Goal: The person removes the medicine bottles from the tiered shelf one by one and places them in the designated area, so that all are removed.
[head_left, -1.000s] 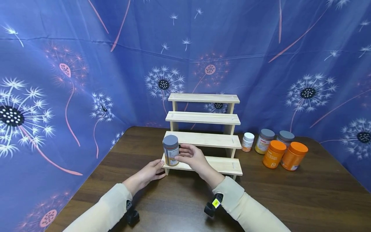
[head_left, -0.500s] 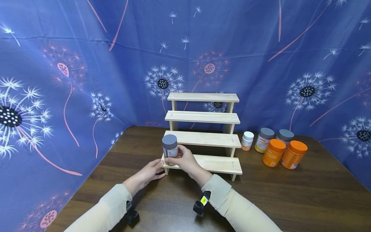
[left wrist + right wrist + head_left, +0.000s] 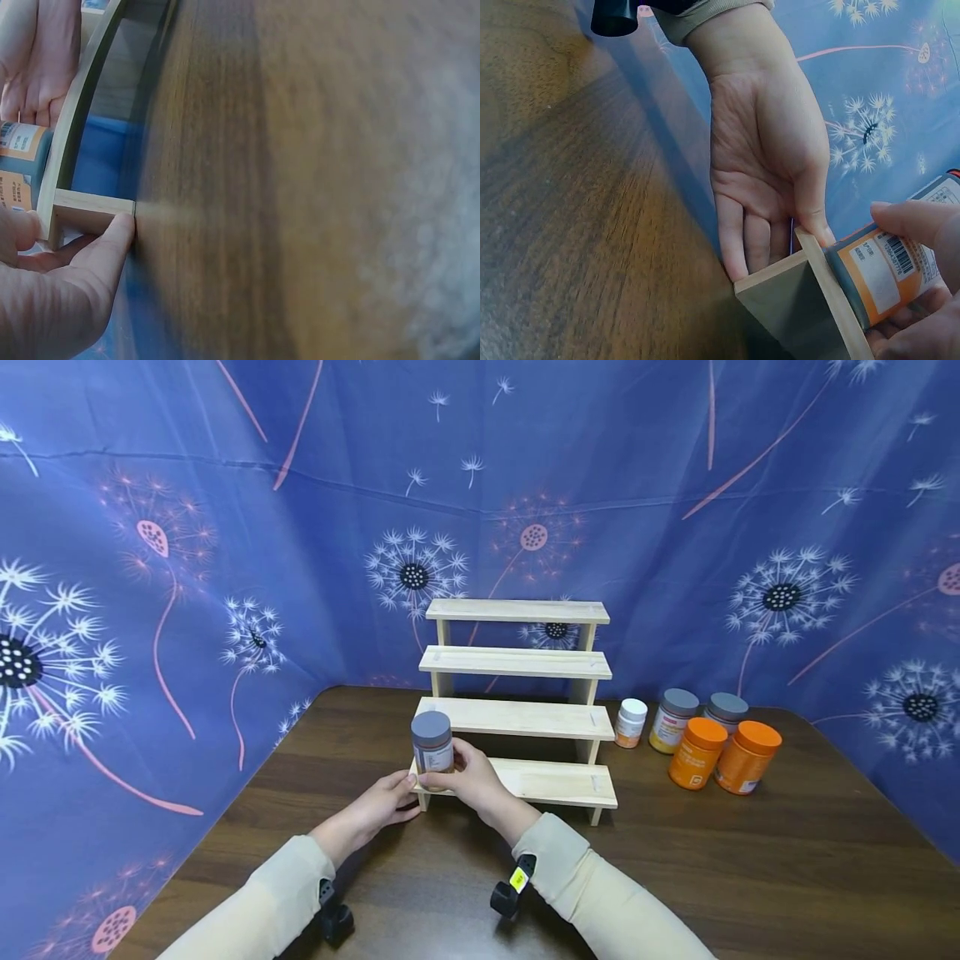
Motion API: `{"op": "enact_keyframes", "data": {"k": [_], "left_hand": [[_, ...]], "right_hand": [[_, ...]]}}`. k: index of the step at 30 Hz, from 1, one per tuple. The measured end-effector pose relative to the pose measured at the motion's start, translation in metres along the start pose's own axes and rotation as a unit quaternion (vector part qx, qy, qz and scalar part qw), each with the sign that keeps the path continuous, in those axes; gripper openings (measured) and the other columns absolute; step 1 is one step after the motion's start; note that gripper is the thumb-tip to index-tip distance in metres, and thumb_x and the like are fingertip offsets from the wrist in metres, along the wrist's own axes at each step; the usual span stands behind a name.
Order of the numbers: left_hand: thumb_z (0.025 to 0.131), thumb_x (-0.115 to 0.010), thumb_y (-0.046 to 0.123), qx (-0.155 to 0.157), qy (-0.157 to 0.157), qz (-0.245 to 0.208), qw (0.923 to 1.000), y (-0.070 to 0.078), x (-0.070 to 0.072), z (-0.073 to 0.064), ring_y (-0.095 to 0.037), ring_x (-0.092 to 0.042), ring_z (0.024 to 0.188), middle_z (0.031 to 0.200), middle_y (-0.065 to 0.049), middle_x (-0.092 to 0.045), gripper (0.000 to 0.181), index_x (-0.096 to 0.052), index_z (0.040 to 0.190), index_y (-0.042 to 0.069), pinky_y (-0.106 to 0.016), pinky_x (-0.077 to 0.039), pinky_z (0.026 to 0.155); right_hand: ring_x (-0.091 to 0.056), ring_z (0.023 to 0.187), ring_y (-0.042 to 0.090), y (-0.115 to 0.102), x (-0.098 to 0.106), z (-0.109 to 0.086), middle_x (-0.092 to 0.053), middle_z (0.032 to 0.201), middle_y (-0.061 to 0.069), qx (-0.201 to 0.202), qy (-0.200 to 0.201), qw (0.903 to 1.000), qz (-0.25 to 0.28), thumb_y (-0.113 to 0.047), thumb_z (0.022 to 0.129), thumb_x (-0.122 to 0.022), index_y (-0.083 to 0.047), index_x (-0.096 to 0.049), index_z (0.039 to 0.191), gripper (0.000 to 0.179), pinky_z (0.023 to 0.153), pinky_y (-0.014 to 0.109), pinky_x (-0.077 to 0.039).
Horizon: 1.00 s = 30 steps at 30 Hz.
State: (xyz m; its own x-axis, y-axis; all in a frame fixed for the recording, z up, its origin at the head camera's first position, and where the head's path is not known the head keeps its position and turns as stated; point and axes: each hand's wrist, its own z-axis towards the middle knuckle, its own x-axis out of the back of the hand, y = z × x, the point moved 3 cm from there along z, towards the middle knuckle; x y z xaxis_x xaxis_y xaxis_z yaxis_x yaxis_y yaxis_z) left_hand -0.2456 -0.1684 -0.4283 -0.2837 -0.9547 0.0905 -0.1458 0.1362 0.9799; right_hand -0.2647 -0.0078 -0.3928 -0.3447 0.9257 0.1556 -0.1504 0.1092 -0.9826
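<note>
A jar with a grey lid (image 3: pixel 432 731) stands upright at the left end of the lowest step of a pale wooden tiered stand (image 3: pixel 555 783). My right hand (image 3: pixel 480 787) holds the jar from its right side, thumb across the front and the other fingers partly hidden behind. At the stand's lower left corner, my left hand (image 3: pixel 367 812) grips the end of that step. The left wrist view shows its thumb near the board's edge and a finger against the short wooden leg (image 3: pixel 94 206). An orange label with a barcode (image 3: pixel 898 255) faces the right wrist camera.
To the right of the stand, a small white-capped bottle (image 3: pixel 631 723), two grey-lidded jars (image 3: pixel 672 720) and two orange jars (image 3: pixel 697 753) stand together on the dark wooden table (image 3: pixel 750 860). A blue dandelion-print cloth (image 3: pixel 637 552) hangs behind.
My right hand has moved left and closed in around the jar, its thumb now across the front. The left hand keeps its place on the stand. The head view has shifted slightly.
</note>
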Motion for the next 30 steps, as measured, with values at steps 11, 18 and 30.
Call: {"op": "enact_keyframes", "data": {"k": [11,18,30], "left_hand": [[0.107,-0.029,0.018,0.003,0.007,0.003,1.0000,0.0023,0.0004,-0.0022,-0.045,-0.036,0.137,0.142,-0.031,-0.042,0.045,-0.031,0.144,-0.009,-0.042,-0.048,0.105],[0.108,-0.028,0.017,0.003,0.013,0.000,0.9999,0.0011,0.0018,-0.0002,-0.044,-0.037,0.136,0.142,-0.031,-0.043,0.045,-0.031,0.143,-0.010,-0.042,-0.049,0.104],[0.107,-0.028,0.018,0.002,0.011,-0.003,0.9999,-0.0008,-0.0006,-0.0003,-0.043,-0.036,0.137,0.143,-0.032,-0.041,0.045,-0.031,0.143,-0.010,-0.041,-0.048,0.105]], "right_hand": [[-0.053,0.125,0.023,0.0038,0.0021,-0.0005,-0.059,0.132,0.006,0.001,-0.022,0.9988,0.043,-0.015,0.083,-0.077,-0.019,-0.054,0.136,0.058,0.111,0.044,-0.041],[-0.054,0.123,0.021,0.0006,0.0040,-0.0023,-0.060,0.130,0.007,0.018,-0.011,0.9991,0.037,-0.014,0.082,-0.078,-0.017,-0.054,0.136,0.058,0.111,0.041,-0.041],[-0.055,0.123,0.021,0.0049,0.0067,-0.0028,-0.060,0.130,0.008,0.001,-0.001,0.9985,0.055,-0.012,0.080,-0.079,-0.014,-0.055,0.135,0.060,0.112,0.038,-0.041]]}}
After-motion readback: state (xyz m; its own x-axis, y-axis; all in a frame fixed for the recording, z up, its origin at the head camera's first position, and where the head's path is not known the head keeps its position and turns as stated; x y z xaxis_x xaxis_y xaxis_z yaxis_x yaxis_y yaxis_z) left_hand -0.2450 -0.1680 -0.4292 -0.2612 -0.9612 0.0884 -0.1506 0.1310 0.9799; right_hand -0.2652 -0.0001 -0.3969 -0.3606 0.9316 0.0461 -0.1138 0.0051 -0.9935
